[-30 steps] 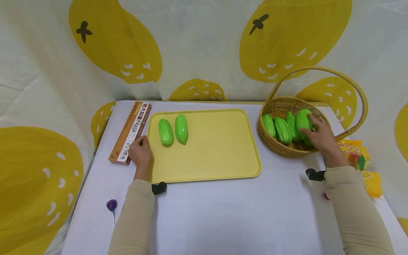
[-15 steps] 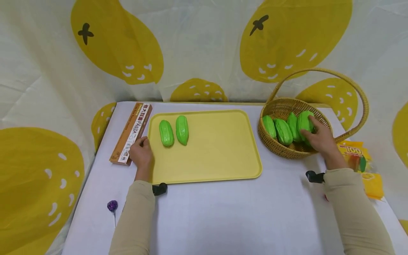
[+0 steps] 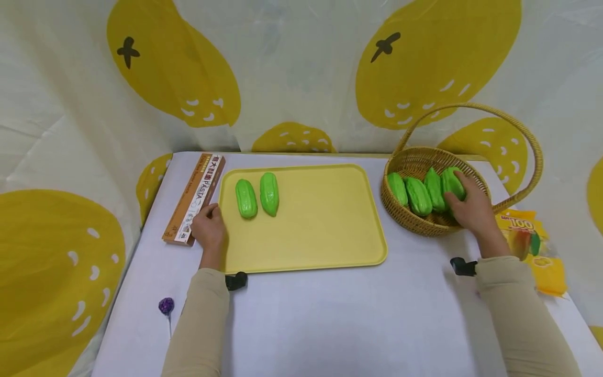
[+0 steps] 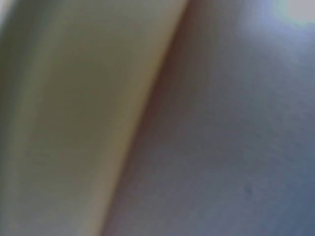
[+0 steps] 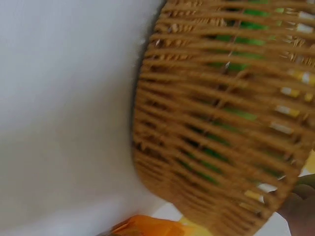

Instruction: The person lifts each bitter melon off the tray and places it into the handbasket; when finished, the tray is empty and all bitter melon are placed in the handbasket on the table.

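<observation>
In the head view, my right hand (image 3: pixel 472 206) reaches over the front right of a wicker basket (image 3: pixel 414 225) and holds a bright green bitter melon (image 3: pixel 452 182) between thumb and fingers. Several other green bitter melons (image 3: pixel 417 196) lie beside it in the basket. My left hand (image 3: pixel 209 226) rests with loosely curled fingers at the left rim of a yellow tray (image 3: pixel 320 225), by a pasta box (image 3: pixel 195 199); nothing shows in it. Two bitter melons (image 3: pixel 269 193) lie side by side on the tray. The right wrist view shows the basket's woven side (image 5: pixel 211 108).
A purple-wrapped lollipop (image 3: pixel 166 306) lies at the front left of the white table. Yellow candy packets (image 3: pixel 534 246) lie right of the basket, beside my right forearm. The basket's tall handle (image 3: pixel 532 141) arches over its right side. A fruit-print cloth (image 3: pixel 301 68) hangs behind.
The bitter melon in my right hand has tilted and shifted slightly right, sitting lower among the others. My right hand moved slightly with it. The left hand stays in place.
</observation>
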`<act>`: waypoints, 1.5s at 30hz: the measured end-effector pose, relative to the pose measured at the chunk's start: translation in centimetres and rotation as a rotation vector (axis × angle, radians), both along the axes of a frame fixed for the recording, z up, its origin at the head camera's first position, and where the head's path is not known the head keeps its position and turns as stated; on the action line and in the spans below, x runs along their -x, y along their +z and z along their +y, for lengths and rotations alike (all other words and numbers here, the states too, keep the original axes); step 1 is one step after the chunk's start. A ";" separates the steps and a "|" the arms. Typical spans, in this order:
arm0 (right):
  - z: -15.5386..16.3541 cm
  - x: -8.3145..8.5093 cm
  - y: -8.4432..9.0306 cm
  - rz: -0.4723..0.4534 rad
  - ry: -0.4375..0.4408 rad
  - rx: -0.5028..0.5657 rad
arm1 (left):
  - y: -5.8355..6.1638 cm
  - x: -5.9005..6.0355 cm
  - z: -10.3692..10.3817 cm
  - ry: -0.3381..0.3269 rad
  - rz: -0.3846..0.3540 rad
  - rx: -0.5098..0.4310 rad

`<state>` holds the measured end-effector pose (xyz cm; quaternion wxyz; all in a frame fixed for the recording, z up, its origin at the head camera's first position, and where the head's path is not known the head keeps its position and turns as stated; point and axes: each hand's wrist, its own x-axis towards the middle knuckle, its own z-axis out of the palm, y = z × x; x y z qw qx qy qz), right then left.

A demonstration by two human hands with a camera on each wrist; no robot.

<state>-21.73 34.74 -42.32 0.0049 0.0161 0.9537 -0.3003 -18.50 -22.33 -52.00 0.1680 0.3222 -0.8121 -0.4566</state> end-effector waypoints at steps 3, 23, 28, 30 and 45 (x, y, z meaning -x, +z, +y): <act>-0.9 -0.3 0.3 0.045 0.007 -0.016 | -0.1 -0.1 -0.1 0.003 -0.001 -0.007; -9.7 -0.3 1.0 0.156 0.227 0.193 | -0.3 -0.1 -0.2 0.000 -0.003 -0.003; -12.1 0.1 0.6 0.165 0.249 0.164 | -0.3 -0.1 -0.2 -0.001 -0.001 -0.004; -13.0 0.2 0.6 0.154 0.265 0.180 | -0.4 -0.1 -0.3 -0.003 -0.003 -0.003; -19.8 1.9 0.0 -0.019 0.404 0.390 | -0.1 0.3 -0.2 -0.008 0.003 -0.005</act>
